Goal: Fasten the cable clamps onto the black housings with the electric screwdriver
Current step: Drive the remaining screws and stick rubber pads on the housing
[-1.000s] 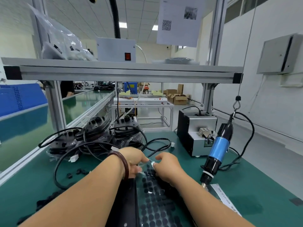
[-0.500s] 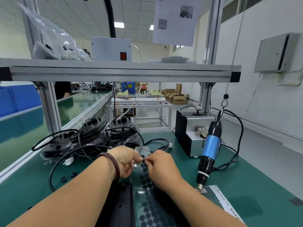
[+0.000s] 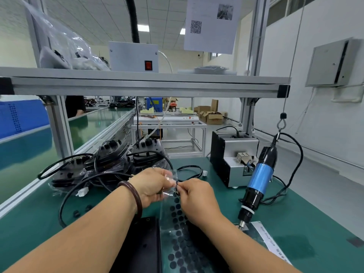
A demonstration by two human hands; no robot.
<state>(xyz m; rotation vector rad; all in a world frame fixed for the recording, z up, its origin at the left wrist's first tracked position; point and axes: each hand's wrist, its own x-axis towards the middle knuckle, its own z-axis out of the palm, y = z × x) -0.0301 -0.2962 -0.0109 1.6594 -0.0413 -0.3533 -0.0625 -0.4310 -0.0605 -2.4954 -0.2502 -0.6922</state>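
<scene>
Green bench [image 3: 295, 223], factory line behind. Left hand [image 3: 151, 184] and right hand [image 3: 197, 196] pinch the clear dot sheet [image 3: 177, 233], top end now raised higher above the black housing [image 3: 141, 249]. Electric screwdriver [image 3: 260, 180] hangs untouched right of housing; fastening likely not started.

Pinched between left grip [image 3: 152, 184] and right grip [image 3: 197, 196]: clear film [image 3: 166, 211], glossy and crinkled, dotted with matt black round pads [image 3: 178, 254]. Under the left grip's forearm, black housing [image 3: 141, 245] in matt moulded plastic. On the left grip's wrist, bracelet [image 3: 137, 198], dark brown, polished. Left of the grips, cables [image 3: 59, 210] with smooth black sheathing and shiny clear bags [image 3: 122, 152]. Right of the right grip, electric screwdriver [image 3: 260, 180]: glossy blue sleeve, black plastic ends. Beyond it, screw feeder [image 3: 234, 166] in brushed silver metal with black casing. Below everything, desk [image 3: 305, 213] with matt green mat. Above the grips, frame [image 3: 137, 86] of brushed aluminium and matt white paper sheet [image 3: 210, 36].
</scene>
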